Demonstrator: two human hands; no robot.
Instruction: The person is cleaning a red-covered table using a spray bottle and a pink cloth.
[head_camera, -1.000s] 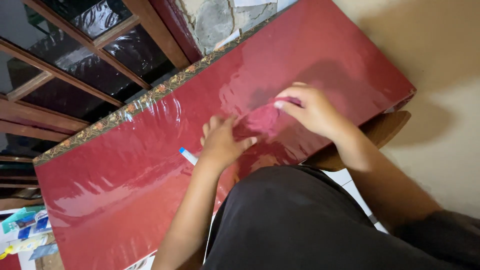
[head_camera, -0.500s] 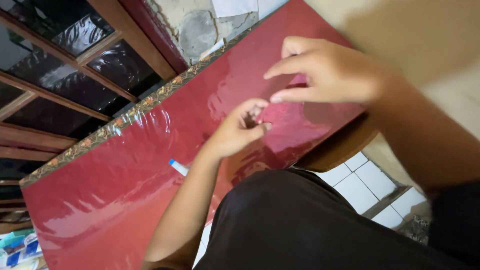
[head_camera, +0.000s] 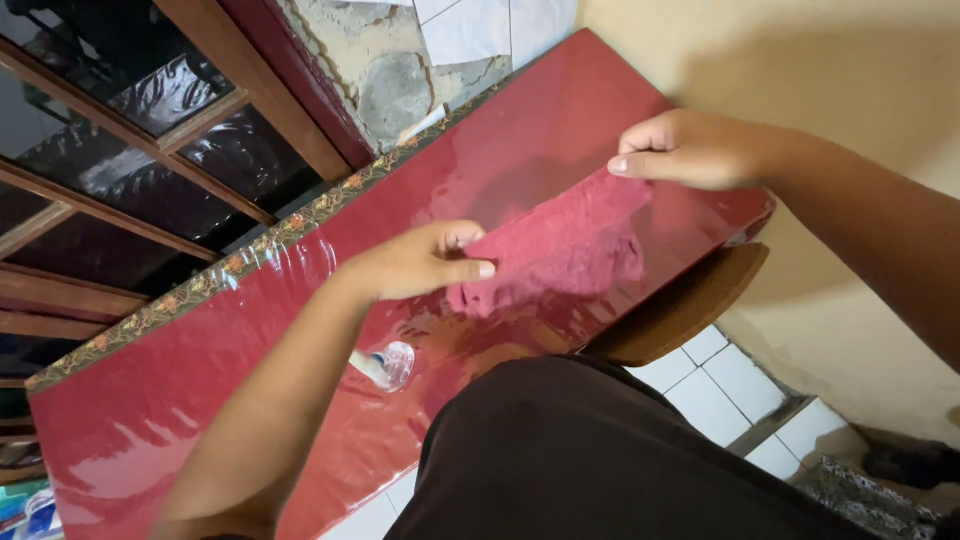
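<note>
so at the left of the frame the glossy red table (head_camera: 200, 400) lies bare but for a small clear tube (head_camera: 385, 366) at lower centre; just right of it the left hand (head_camera: 415, 262) pinches one corner of a red cloth (head_camera: 560, 250). further right, the right hand (head_camera: 690, 150) pinches the opposite corner, so the cloth hangs stretched above the surface, lifted but not yet laid or folded. open room runs leftward, while the table's right edge (head_camera: 755, 215) and the wall (head_camera: 800, 60) crowd the right hand.
</note>
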